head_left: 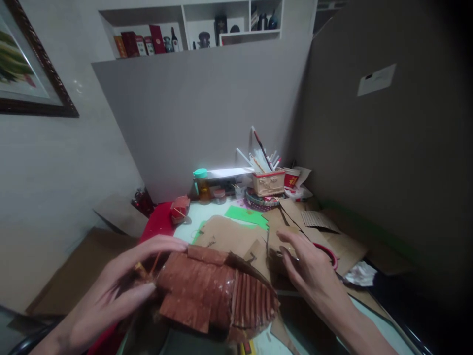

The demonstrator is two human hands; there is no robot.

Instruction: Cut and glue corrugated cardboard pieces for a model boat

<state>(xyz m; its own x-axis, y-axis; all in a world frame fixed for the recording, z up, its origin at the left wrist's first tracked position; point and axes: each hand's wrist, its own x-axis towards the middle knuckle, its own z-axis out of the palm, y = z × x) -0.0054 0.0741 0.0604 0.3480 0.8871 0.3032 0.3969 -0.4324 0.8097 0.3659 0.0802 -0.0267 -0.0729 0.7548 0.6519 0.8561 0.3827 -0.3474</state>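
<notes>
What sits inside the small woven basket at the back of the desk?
The woven basket holds upright pens, brushes and white sticks, their tops fanning out above its rim. Their lower ends, and anything else inside, are hidden by the basket wall.

Matt, ribbed brown cardboard model [218, 291], partly tape-glossy; flat kraft cardboard sheets [229, 234]; smooth green paper [247, 216].

— Type of place?
— Home craft corner, hobby desk.
— Evidence?
— Cluttered tabletop [207, 209]: brown cardboard offcuts [229, 234], green paper sheet [247, 215], box of brushes and pens [266, 178], teal-capped glue bottle [201, 185], lit desk lamp [225, 172]. Framed picture [25, 64] on wall; white shelf [192, 24] above with red boxes [138, 43], bottles, ornaments.
</notes>
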